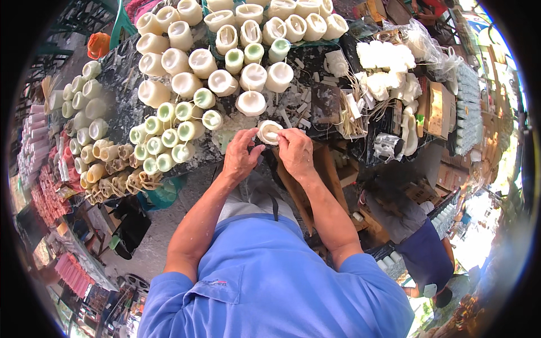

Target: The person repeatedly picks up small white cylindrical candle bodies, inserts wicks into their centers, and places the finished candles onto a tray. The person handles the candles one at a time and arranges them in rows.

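A round cream candle (267,127) with a hollowed top stands at the table's near edge, right in front of me. My left hand (243,153) is at its left side, fingers curled against the rim and thumb bent below. Over the candle's right side, my right hand (296,151) pinches a small white piece (272,136) at the top; its exact kind is too small to tell. Just beyond stands a wider cream candle (251,103). Several pale green candles (190,130) are grouped to the left, with rows of larger cream candles (187,85) behind them.
White scraps (286,117) litter the dark tabletop (307,62). To the right are bundled wicks (352,115), white wax lumps (385,56) and cardboard boxes (439,110). Brown wax cups (121,183) line the left edge. Another person (422,248) bends at the lower right.
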Action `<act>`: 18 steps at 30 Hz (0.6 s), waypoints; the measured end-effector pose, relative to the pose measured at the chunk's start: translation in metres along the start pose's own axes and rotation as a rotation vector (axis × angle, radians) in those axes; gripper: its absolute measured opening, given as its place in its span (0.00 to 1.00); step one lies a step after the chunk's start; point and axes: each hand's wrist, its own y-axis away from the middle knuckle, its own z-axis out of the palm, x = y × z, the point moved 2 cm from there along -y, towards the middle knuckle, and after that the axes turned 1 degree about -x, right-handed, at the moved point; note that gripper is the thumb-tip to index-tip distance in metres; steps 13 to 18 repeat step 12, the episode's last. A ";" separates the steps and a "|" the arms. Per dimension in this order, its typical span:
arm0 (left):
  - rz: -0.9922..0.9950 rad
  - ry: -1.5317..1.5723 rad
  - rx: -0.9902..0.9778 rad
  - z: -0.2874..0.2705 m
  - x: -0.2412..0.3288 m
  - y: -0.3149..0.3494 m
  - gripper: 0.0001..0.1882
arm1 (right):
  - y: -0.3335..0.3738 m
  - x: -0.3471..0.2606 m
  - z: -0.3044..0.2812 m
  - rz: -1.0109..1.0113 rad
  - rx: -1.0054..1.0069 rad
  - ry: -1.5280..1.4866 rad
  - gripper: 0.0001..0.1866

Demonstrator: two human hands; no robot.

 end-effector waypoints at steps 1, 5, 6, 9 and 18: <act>-0.036 0.019 -0.029 0.000 0.000 0.001 0.30 | 0.000 -0.001 0.000 -0.042 0.015 0.052 0.07; -0.090 0.031 -0.076 0.001 0.002 -0.001 0.29 | 0.000 -0.003 -0.005 -0.122 -0.015 0.234 0.06; -0.087 0.028 -0.074 0.001 0.002 -0.002 0.29 | 0.000 -0.004 -0.005 -0.128 -0.047 0.274 0.06; -0.082 0.021 -0.079 0.003 0.001 -0.004 0.29 | 0.001 -0.004 -0.004 -0.160 -0.027 0.233 0.09; -0.071 0.006 -0.083 0.004 0.000 -0.006 0.29 | -0.001 0.005 -0.010 -0.040 -0.180 0.125 0.10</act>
